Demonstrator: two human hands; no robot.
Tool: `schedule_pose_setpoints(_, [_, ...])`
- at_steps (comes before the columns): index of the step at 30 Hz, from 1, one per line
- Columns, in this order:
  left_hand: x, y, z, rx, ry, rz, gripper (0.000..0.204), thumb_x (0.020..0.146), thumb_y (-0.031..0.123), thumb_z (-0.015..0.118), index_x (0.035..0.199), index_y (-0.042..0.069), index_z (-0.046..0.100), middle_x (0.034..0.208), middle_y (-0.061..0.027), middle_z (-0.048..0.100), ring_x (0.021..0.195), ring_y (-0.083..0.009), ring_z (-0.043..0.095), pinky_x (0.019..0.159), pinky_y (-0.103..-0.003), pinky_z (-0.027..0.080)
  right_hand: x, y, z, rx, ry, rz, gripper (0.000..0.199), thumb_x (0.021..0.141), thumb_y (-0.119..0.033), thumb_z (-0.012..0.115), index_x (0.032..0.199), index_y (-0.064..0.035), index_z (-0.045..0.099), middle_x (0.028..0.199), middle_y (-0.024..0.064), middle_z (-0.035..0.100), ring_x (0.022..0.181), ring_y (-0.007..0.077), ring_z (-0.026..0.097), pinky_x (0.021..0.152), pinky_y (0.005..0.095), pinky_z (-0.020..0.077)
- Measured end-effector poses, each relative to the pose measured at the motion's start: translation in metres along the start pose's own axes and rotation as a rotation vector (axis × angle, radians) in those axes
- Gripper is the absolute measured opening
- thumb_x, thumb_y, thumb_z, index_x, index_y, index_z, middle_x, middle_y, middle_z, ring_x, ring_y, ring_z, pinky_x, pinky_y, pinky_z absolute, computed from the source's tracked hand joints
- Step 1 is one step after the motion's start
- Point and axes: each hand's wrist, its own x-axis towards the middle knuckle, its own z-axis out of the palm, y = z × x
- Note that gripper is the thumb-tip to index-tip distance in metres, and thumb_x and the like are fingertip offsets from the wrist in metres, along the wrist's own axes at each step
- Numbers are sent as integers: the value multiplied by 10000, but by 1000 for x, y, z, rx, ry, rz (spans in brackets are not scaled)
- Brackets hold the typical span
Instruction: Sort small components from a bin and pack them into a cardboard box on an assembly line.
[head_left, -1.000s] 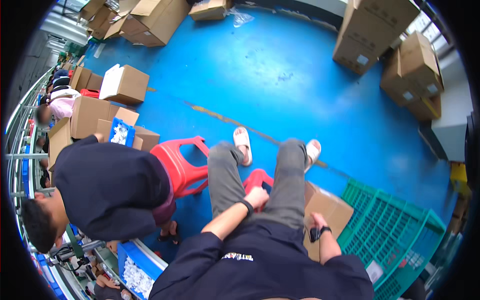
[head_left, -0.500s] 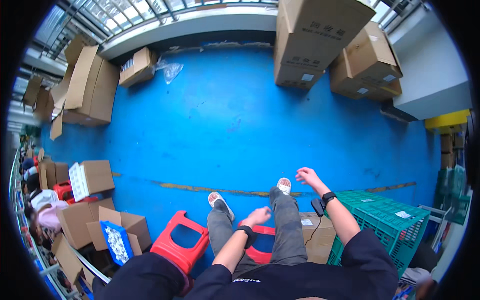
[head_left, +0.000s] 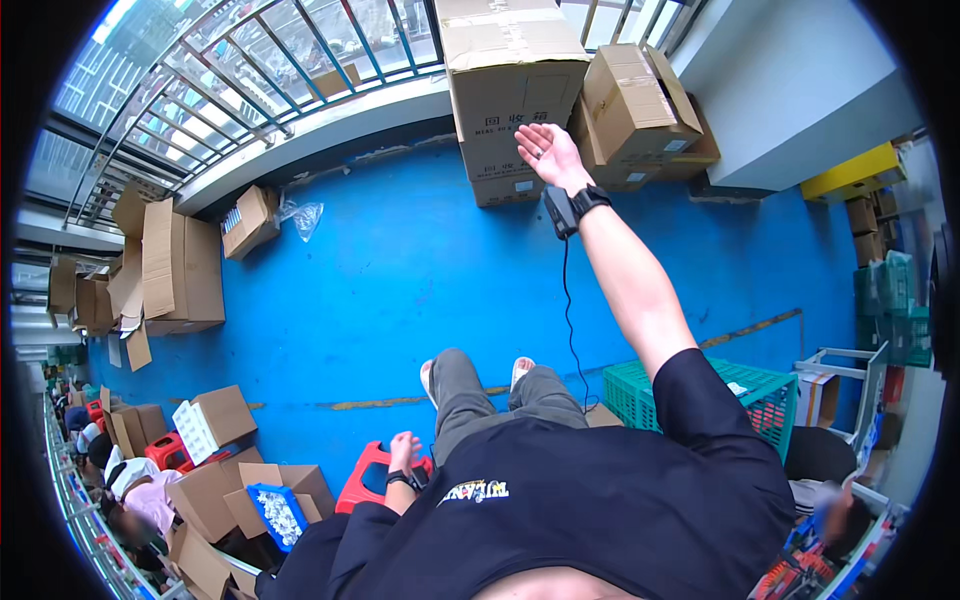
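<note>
My right hand [head_left: 543, 152] is raised high with the arm stretched out, palm up and fingers spread, holding nothing; a black band with a small device and a dangling cable sits on its wrist. It appears in front of a large cardboard box [head_left: 508, 80] far off on the floor. My left hand [head_left: 404, 451] is low by my left thigh, resting next to a red plastic stool [head_left: 364, 479], fingers loosely curled with nothing in them. My legs in grey trousers and sandals reach out over the blue floor [head_left: 400, 290].
Stacked cardboard boxes [head_left: 640, 100] stand by the white wall. Flattened and open cartons [head_left: 180, 265] lie at the left. A green plastic crate [head_left: 745, 395] sits at my right. Other people sit among boxes at the lower left [head_left: 130, 490]. A railing [head_left: 250, 80] runs along the far edge.
My head has tipped back, so the view swung up toward the railing and boxes. My right arm rose from beside the green crate to fully outstretched overhead. The left hand stayed by the red stool.
</note>
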Motion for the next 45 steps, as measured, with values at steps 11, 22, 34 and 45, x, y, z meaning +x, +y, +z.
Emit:
schedule_pose_setpoints(11, [139,41,-89,724,-108,908,310,956,298,492,1185,101,563,1001,-93,654,796,-177,630,642,-366,494,141,-31,116,210,141,-84,492,970,-275,405,1315,69,343,1369,210,409,1261,309,427,1062,484,351])
schedule_pose_setpoints(22, [216,491,-41,-53,-92,441,274,980,272,471,1201,134,555,1005,-14,664,828,-136,640,586,-277,442,155,-35,151,129,688,85,601,894,-248,583,1294,107,310,1292,269,420,1233,359,425,1058,493,352])
schedule_pose_setpoints(34, [202,526,13,380,-333,289,320,948,248,469,1226,119,561,1090,-47,668,910,-148,647,722,-316,470,191,-110,35,-393,486,308,611,854,58,523,1406,-28,274,1405,242,331,1331,352,336,934,469,480])
schedule_pose_setpoints(45, [203,464,-39,142,-227,148,318,963,298,485,1238,148,543,1111,-36,663,921,-139,640,760,-364,469,218,-89,103,700,577,52,559,930,-10,424,1443,-44,203,1423,226,328,1286,370,376,983,485,473])
